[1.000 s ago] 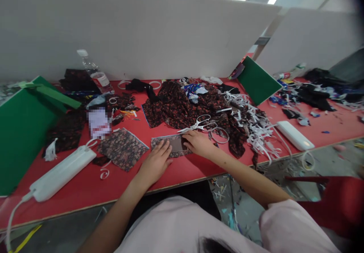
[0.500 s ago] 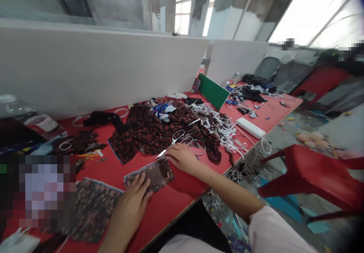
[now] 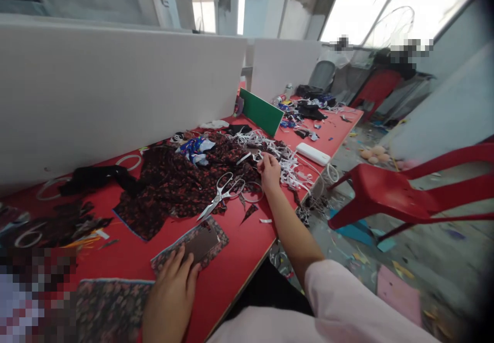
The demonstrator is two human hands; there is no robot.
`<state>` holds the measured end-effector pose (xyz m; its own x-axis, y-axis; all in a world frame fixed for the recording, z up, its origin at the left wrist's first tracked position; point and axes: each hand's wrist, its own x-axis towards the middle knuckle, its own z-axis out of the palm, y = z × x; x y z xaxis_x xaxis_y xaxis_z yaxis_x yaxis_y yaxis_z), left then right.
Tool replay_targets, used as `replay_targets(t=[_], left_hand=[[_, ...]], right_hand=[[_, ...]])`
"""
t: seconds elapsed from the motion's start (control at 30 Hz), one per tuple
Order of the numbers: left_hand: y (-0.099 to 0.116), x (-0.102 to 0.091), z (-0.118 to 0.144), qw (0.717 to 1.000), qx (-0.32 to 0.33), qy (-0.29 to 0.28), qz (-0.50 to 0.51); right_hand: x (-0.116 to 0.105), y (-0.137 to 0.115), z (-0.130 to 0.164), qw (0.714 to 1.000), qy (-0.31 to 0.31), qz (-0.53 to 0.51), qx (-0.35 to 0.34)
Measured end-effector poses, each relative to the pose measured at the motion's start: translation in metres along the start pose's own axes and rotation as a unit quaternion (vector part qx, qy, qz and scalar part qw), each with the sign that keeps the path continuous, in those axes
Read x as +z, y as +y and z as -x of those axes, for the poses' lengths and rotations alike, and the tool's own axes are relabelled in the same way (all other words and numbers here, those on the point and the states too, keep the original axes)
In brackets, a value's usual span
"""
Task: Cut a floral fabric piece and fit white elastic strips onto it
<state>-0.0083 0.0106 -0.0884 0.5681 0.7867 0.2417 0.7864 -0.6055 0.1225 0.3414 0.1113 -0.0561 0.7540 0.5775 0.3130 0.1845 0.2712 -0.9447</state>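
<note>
Right hand (image 3: 269, 172) gone from small floral fabric rectangle with brown card on it (image 3: 192, 245), now out at heap of white paper strips (image 3: 287, 164), beyond steel scissors (image 3: 221, 194); fingertips pinched on one strip, apparently. Left hand (image 3: 172, 291) flat, fingers spread, pressing near edge of rectangle on red tabletop (image 3: 235, 260). Rectangle lies just before scissors; dark floral cloth pile (image 3: 173, 183) behind scissors. Step judged: fetching strip while piece held. Next move calls for drawing one strip free without dragging tangle.

Scissors (image 3: 221, 193) in the middle of my red tabletop (image 3: 231, 260), green board (image 3: 259, 112) near its far edge, white box (image 3: 312, 154) at its right edge, red chair (image 3: 405, 188) beside it
</note>
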Motion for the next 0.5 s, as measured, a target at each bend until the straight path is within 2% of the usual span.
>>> replay_targets(t=[0.13,0.2,0.3,0.37,0.4,0.43,0.47,0.5], left_hand=[[-0.002,0.004,0.003,1.0,0.013,0.013,0.0],[-0.003,0.004,0.003,1.0,0.024,0.016,-0.005],[-0.003,0.003,0.003,0.999,0.044,0.015,-0.023],[-0.004,0.003,0.002,0.998,0.059,0.013,-0.03],[-0.004,0.003,0.002,0.998,0.061,0.014,-0.031],[-0.004,0.003,0.001,0.998,0.06,0.016,-0.03],[-0.004,0.004,0.0,0.998,0.056,0.019,-0.027],[-0.004,0.005,-0.001,0.998,0.048,0.023,-0.024]], right_hand=[[-0.018,-0.011,-0.023,0.998,0.039,-0.052,0.023],[-0.032,-0.02,-0.028,0.998,0.027,-0.051,0.014],[-0.056,-0.032,-0.019,0.999,-0.044,-0.019,-0.01],[-0.069,-0.037,-0.002,0.99,-0.139,0.03,-0.027],[-0.073,-0.037,0.008,0.974,-0.209,0.076,-0.046],[-0.075,-0.036,0.019,0.938,-0.299,0.155,-0.081],[-0.075,-0.035,0.03,0.886,-0.376,0.244,-0.12],[-0.074,-0.033,0.039,0.832,-0.419,0.328,-0.155]])
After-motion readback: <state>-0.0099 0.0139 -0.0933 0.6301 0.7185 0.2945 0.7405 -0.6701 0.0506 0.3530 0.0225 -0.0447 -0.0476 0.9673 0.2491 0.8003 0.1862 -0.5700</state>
